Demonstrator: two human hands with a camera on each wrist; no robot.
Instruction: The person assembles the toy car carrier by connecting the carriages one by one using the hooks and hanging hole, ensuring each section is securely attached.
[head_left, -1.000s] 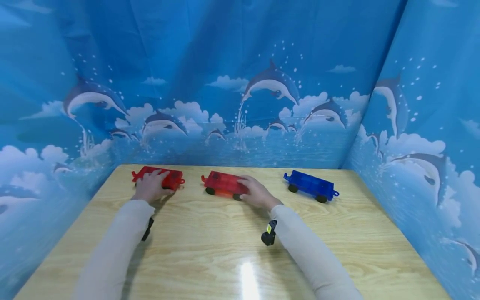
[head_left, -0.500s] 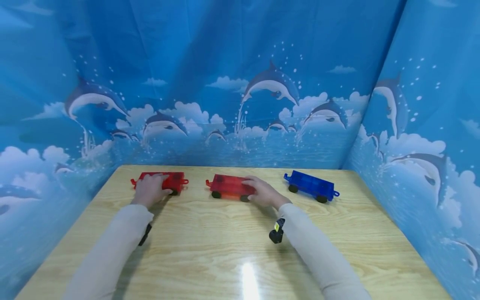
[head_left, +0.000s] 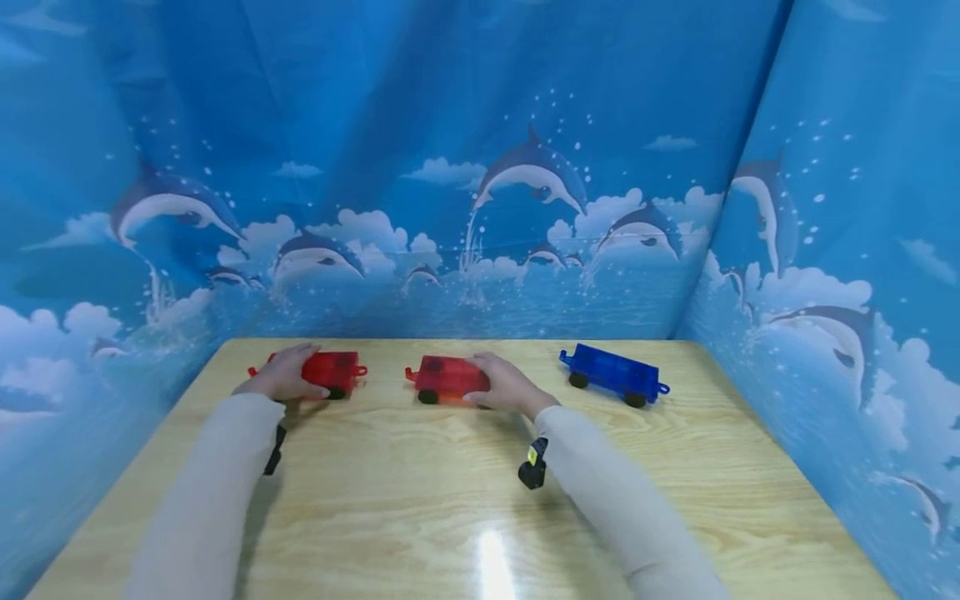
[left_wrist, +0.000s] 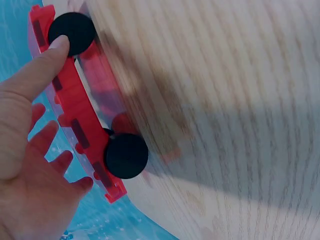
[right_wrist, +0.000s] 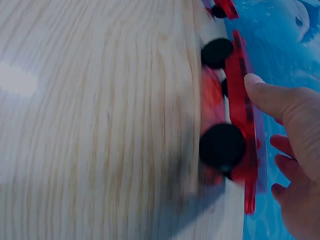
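Observation:
Two red toy train wagons with black wheels stand lengthwise along the back of the table. My left hand grips the left wagon from above, and in the left wrist view its thumb lies over one wheel. The other fingers are on the wagon's far side. My right hand holds the second wagon by its right end, thumb against the near side. A short gap separates the left wagon's loop from the second wagon's hook.
A blue wagon of the same kind stands slightly angled to the right of my right hand. Behind the wooden table hangs a blue curtain printed with dolphins, and another curtain closes the right side.
Both red wagons have turned from a slant to nearly in line with each other. The right hand's wagon has shifted slightly right and nearer. The head view has swung a little.

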